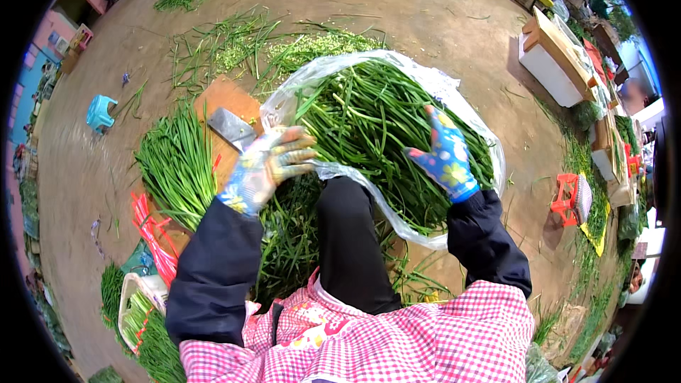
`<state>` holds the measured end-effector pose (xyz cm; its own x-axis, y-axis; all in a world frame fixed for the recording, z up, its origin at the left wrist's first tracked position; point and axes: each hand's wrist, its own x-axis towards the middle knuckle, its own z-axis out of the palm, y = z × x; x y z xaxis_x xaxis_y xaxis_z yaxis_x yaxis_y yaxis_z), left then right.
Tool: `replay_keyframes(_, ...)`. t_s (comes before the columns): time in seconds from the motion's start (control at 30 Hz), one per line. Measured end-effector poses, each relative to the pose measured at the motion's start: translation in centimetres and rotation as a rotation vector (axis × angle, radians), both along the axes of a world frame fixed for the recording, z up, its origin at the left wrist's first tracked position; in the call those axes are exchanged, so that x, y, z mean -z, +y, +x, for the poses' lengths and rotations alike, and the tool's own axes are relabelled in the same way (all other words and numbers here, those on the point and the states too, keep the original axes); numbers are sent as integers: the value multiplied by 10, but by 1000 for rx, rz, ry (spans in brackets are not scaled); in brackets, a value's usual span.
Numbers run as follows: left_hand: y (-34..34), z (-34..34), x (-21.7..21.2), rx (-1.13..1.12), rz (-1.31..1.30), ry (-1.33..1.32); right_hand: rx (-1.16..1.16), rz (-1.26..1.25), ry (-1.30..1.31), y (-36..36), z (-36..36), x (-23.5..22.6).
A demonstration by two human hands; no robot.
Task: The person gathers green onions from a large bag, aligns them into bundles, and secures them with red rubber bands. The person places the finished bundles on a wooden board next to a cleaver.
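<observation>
A heap of long, flat-leaved garlic chives (369, 128) lies in front of me, ringed by a clear plastic sheet (500, 170). My left hand (273, 159), in a patterned blue and yellow glove, is at the heap's left edge with fingers spread; it looks empty. Over the heap's right side, my right hand (445, 152) in a blue flowered glove has thumb and fingers apart, holding nothing. Whether it touches the leaves I cannot tell. A grey cleaver blade (230, 128) rests on a wooden board (228, 96) beyond my left hand. A neater bunch of chives (177, 163) lies beside the board.
Red plastic ties (154, 241) and a white basket of greens (131, 312) are at my left. Cut pale ends (312, 50) and loose leaves litter the floor beyond the heap. A blue stool (101, 113), a red stool (565, 200) and a white box (550, 64) stand further out.
</observation>
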<state>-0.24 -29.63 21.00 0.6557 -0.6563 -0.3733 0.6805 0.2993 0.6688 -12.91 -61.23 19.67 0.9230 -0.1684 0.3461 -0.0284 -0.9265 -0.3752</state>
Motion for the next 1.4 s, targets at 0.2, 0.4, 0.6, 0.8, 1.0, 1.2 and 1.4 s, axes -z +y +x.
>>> replay_keyframes(0.2, -106, -18, 72, -173, -386, 343, -44, -179, 158, 14, 82, 50)
replay_keyframes(0.4, -132, -30, 85, -415, -206, 405, 50, -225, 268, -23, 121, 62)
replay_keyframes(0.6, -134, -18, 106, -494, -178, 352, 201, -98, 404, -51, 141, 52)
replay_keyframes(0.8, -170, -8, 129, -558, -220, 313, 140, -273, 467, -26, 143, 43)
replay_keyframes(1.0, -190, -2, 126, -619, 3, 124, 6, -257, 159, -6, 104, 52)
replay_keyframes(1.2, -171, -31, 115, -616, 45, -24, -153, -191, 20, 29, 50, 45)
replay_keyframes(1.4, -162, -34, 140, -726, -84, -32, -161, -264, 192, 43, 27, 47)
